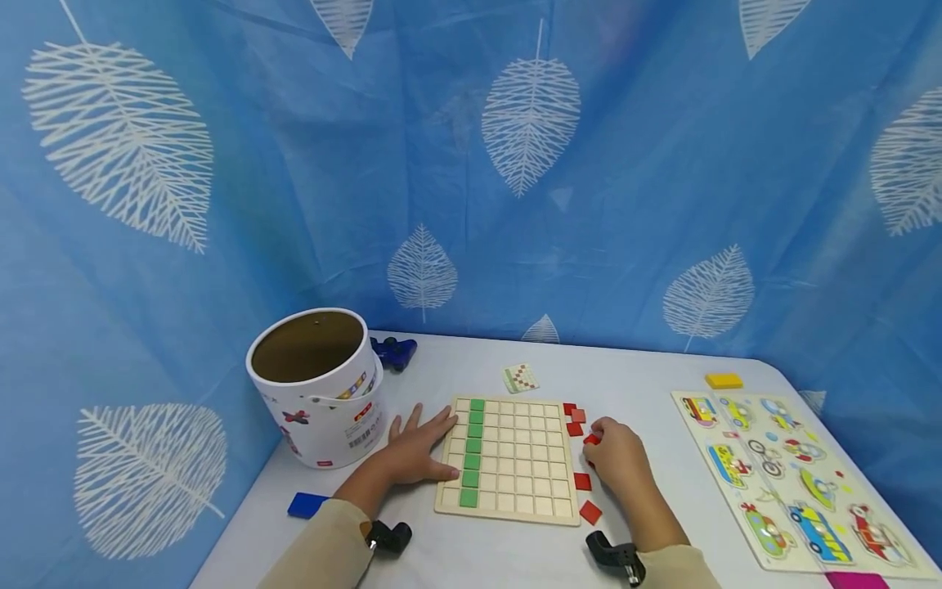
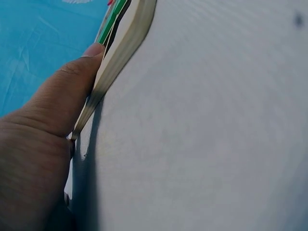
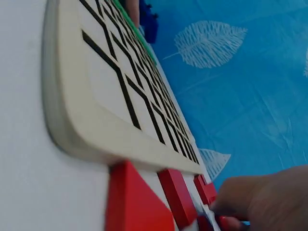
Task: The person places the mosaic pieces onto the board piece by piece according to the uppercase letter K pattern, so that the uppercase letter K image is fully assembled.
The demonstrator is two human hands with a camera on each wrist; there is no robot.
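A wooden grid board (image 1: 515, 466) lies flat on the white table, with a column of green tiles (image 1: 472, 447) filling its left side. My left hand (image 1: 423, 446) rests flat beside the board, fingers spread, and its thumb (image 2: 72, 91) presses the board's edge (image 2: 122, 45). Several red tiles (image 1: 582, 481) lie loose along the board's right edge. There my right hand (image 1: 598, 438) pinches one red tile (image 1: 591, 439). In the right wrist view the fingertips (image 3: 255, 202) hold that tile (image 3: 226, 224) beside other red tiles (image 3: 137, 204) and the board (image 3: 82, 120).
A white open bucket (image 1: 318, 393) stands left of the board, a blue toy car (image 1: 393, 352) behind it. A blue block (image 1: 307, 505) lies front left. A small pattern card (image 1: 520, 378) lies behind the board. A vehicle puzzle (image 1: 787, 474) and yellow block (image 1: 724, 380) lie at the right.
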